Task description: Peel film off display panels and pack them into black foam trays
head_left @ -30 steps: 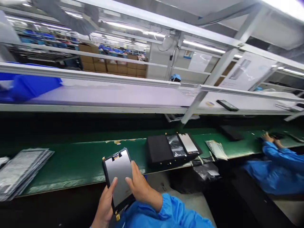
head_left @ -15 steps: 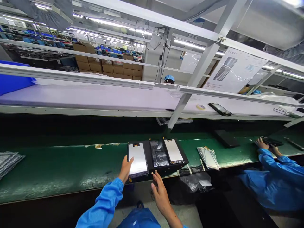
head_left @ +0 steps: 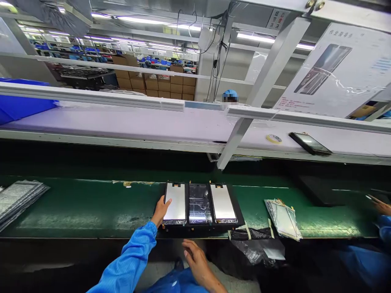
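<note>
So the left-hand pale panel [head_left: 176,203] is lying on the black block [head_left: 239,207] on the green table [head_left: 91,207], right under the left hand [head_left: 159,212] — thumb on its face, fingers at its left edge. Can't tell if they're actually gripping, the tips are hidden. A dark panel [head_left: 199,203] and another pale one [head_left: 224,201] sit next to it. Blue bin [head_left: 24,103] up on the shelf [head_left: 131,122], contents not visible. Right hand [head_left: 197,262] is below the table's edge — fingers loosely bent, thumb apart, gripping nothing.
</note>
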### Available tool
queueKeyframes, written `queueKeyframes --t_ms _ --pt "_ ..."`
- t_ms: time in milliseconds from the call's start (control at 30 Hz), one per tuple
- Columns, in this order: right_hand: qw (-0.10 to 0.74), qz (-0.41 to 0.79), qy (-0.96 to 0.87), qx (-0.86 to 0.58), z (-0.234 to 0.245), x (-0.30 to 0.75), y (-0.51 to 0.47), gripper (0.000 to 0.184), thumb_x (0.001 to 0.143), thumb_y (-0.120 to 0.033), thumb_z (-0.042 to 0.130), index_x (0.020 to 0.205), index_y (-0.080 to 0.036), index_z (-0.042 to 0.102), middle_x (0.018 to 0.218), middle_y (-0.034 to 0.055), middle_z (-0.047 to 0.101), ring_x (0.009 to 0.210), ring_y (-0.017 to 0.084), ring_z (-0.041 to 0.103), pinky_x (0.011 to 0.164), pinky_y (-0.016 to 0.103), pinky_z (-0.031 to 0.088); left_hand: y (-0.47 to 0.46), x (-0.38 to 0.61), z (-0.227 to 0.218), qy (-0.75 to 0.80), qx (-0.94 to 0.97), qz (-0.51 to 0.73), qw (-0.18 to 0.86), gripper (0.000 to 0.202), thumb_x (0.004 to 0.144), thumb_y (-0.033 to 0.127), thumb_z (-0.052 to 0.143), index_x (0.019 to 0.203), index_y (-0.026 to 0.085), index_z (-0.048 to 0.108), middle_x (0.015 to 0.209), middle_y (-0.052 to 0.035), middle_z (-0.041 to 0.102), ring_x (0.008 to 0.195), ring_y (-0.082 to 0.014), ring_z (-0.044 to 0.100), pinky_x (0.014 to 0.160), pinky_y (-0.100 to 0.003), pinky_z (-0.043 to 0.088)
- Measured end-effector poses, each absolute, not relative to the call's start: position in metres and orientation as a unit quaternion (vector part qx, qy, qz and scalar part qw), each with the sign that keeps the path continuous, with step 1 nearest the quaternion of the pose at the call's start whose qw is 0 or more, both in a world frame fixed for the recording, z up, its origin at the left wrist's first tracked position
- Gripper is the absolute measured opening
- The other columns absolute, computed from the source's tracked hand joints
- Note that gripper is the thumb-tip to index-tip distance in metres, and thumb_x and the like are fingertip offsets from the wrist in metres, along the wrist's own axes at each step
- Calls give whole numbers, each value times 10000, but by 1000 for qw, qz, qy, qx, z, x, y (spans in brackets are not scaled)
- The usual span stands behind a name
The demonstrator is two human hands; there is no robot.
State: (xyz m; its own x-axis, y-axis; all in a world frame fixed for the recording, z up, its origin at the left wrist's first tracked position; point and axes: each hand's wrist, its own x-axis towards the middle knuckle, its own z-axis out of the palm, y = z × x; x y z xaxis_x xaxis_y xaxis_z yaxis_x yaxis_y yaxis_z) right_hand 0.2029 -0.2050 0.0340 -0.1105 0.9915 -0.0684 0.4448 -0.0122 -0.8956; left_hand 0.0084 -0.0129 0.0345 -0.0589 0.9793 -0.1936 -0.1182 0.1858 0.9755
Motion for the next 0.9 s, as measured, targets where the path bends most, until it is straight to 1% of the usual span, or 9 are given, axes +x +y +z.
queueKeyframes --t_ms 167,267,333,433,533,633,800,833,900 --pt "320 420 -633 -566 33 209 -201 354 937 -432 513 1171 -251 707 1300 106 675 1230 287 622 1077 482 472 -10 9 32 528 426 482 554 538 741 513 784 1100 133 652 1088 -182 758 996 -335 718 876 -423 564" --pt "320 418 -635 -565 32 212 -200 341 935 -413 513 1170 -259 706 1299 97 675 1233 286 619 1073 480 475 -9 10 28 535 441 474 542 523 760 499 766 1110 128 649 1066 -183 762 992 -341 717 859 -426 568" --pt "315 419 -636 -566 31 214 -201 343 936 -403 508 1174 -255 705 1302 96 673 1236 283 617 1074 473 475 -9 11 26 548 452 469 525 479 780 444 752 1118 122 644 1071 -191 756 1012 -348 708 868 -434 563" --pt "306 419 -636 -571 32 215 -201 356 941 -402 499 1181 -237 704 1304 106 669 1239 278 613 1079 457 472 -9 13 28 577 473 464 478 462 778 291 739 1188 118 616 1139 -192 727 1076 -342 678 956 -443 525" --pt "302 414 -641 -571 34 215 -200 369 949 -410 491 1201 -233 694 1330 110 653 1259 273 598 1099 456 457 -11 16 33 607 493 464 415 544 757 167 700 1282 120 565 1252 -185 654 1235 -343 585 1105 -455 417" --pt "296 411 -650 -566 36 215 -196 377 963 -393 467 1221 -220 682 1367 116 628 1285 261 578 1122 450 439 -16 23 35 626 516 461 361 522 779 137 634 1292 86 553 1360 -208 545 1370 -345 457 1198 -467 298" --pt "287 392 -667 -565 39 209 -188 395 977 -323 430 1271 -176 650 1429 134 578 1329 240 542 1158 424 404 -28 34 31 629 551 446 318 465 819 146 567 1277 66 557 1509 -232 404 1500 -355 241 1245 -504 187" --pt "285 388 -670 -565 40 207 -186 398 978 -316 425 1275 -173 647 1435 137 573 1331 241 542 1159 427 404 -27 35 31 629 555 442 317 465 818 146 563 1277 76 559 1521 -226 399 1509 -357 218 1247 -512 180" --pt "278 382 -677 -564 43 203 -184 402 979 -320 422 1276 -170 647 1441 141 568 1332 247 543 1159 434 406 -24 34 32 627 560 435 323 474 816 140 549 1288 90 554 1518 -224 417 1494 -355 267 1241 -512 209"
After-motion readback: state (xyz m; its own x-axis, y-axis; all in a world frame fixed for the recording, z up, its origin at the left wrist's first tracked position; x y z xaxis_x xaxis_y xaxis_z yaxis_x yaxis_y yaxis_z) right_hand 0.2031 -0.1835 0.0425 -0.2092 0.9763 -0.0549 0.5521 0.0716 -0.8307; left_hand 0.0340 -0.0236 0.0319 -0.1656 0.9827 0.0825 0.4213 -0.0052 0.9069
